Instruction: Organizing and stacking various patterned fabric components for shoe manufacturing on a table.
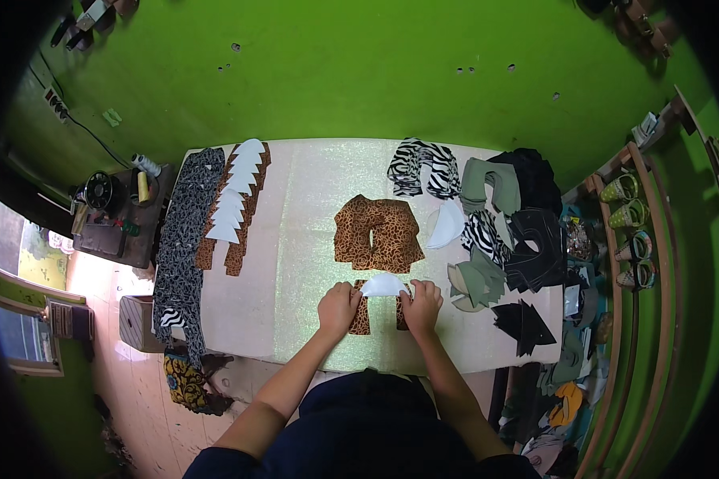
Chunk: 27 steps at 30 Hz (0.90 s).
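Note:
On the near part of the table, a white half-moon piece (pixel 384 285) covers the curved top of an arch-shaped leopard-print fabric piece (pixel 360 318), whose two legs point toward me. My left hand (pixel 340 308) is closed at the white piece's left end, fingers bent, thumb inward. At its right end, my right hand (pixel 423 306) pinches the edge with thumb and fingers. Just beyond lies a stack of leopard-print cut pieces (pixel 393 227) with a narrow slot in the middle. Another white half-moon piece (pixel 446 223) rests to its right.
At left, overlapping white half-moons lie along leopard-print strips (pixel 257 191), beside dark patterned fabric (pixel 185 239). Zebra-print (pixel 407 172), green (pixel 479 279) and black pieces (pixel 535 263) are piled at right. A wooden rack with sandals (pixel 633 214) stands beyond the table's right side.

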Motion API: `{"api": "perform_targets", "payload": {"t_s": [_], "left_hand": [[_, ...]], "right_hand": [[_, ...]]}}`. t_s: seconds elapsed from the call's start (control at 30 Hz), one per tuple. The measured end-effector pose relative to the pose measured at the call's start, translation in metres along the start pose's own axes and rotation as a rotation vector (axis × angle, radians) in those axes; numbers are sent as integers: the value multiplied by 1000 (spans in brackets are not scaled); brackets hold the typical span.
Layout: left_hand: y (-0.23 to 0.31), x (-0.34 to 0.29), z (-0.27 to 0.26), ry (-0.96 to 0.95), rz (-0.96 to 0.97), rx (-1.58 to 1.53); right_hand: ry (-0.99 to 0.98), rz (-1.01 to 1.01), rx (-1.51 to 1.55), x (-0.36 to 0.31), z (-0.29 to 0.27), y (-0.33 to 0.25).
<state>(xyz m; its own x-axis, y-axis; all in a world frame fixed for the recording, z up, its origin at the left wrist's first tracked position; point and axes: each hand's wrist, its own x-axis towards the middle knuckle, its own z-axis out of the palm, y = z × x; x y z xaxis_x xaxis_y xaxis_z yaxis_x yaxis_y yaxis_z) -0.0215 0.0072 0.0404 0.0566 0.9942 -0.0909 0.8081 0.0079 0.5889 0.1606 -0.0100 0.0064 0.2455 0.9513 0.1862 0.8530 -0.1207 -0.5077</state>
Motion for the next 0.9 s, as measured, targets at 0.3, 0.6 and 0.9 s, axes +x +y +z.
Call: {"api": "perform_targets", "payload": {"t_s": [0.3,0.6,0.9], "left_hand": [[-5,10,-1,4,8,31],[-12,23,-9,-274,225,-171],[-40,-1,-14,-369,-126,-963]], "right_hand": [[-274,53,3,15,-7,-13],[-304,104,827,4,-16,-15],[-429,377,1009,-4,-20,-22]]}}
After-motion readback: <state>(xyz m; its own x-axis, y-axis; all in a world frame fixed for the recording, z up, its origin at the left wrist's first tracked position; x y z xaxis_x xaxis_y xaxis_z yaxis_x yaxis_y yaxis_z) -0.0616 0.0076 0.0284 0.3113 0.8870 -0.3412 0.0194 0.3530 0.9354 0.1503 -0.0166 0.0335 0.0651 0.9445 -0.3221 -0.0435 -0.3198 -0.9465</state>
